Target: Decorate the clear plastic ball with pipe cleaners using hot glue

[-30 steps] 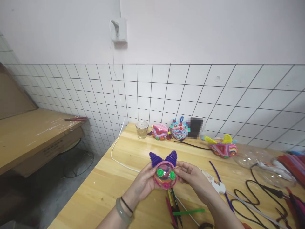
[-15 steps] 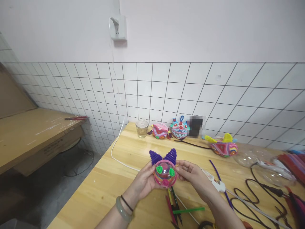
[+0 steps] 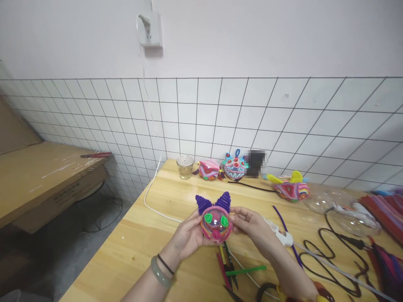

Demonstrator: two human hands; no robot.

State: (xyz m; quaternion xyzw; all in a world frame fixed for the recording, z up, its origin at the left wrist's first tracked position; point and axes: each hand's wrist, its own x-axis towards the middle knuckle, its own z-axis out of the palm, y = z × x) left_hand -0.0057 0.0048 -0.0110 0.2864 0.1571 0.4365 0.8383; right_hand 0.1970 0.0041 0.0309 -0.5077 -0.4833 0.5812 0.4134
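Between my two hands is a round clear plastic ball ornament [image 3: 217, 226] with a pink rim, two green coiled eyes, a pink nose and two purple pipe-cleaner ears. My left hand [image 3: 190, 235] cups it from the left and below, fingers partly behind it. On its right edge, my right hand [image 3: 247, 222] grips with thumb and fingers. Under the ball, on the table, lie several pencil-like sticks [image 3: 230, 264] and a green pipe cleaner [image 3: 248, 270]. A white glue gun [image 3: 281, 235] lies beside my right forearm, partly hidden.
Along the wall stand a glass of liquid [image 3: 185, 167], a pink ornament [image 3: 209, 170], a blue ornament [image 3: 234, 167] and a yellow-eared one [image 3: 291, 187]. Clear plastic shells [image 3: 355, 222], a black cord [image 3: 330, 251] and bundles of pipe cleaners [image 3: 385, 218] lie right. A white cable [image 3: 147, 197] crosses the left edge.
The camera view has shifted slightly, so the scene sits a little further left and up. Both hands still hold the ball ornament in nearly the same pose.
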